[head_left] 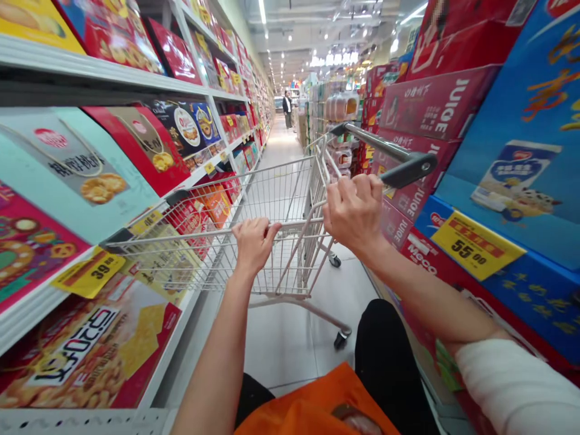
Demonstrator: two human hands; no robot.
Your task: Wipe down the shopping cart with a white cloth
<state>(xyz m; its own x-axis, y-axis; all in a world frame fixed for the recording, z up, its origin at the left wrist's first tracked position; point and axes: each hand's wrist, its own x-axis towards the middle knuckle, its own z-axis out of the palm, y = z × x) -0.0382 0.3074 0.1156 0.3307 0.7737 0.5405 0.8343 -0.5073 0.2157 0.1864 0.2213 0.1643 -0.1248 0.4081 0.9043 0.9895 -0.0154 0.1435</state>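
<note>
1. I have both hands on the shopping cart (294, 225), which lies crosswise at centre, its basket reaching toward 9 o'clock and its handle (385, 147) at 2 o'clock.
2. My left hand (254, 241), just off centre toward 8 o'clock, is curled over the top rim; my right hand (356, 208), at 3 o'clock, is closed on the frame just beside the handle.
3. I judge the hold as done — both hands look settled. What is left I can't read from this view.
4. Hidden: my fingertips, and exactly which bar the right hand grips. I can't tell whether the basket's far end touches the shelf (136, 78) at 9 o'clock.
5. The right sleeve (512, 380) is cut off at 4 o'clock — and the distant person (287, 110) at 12 o'clock is tiny.
</note>
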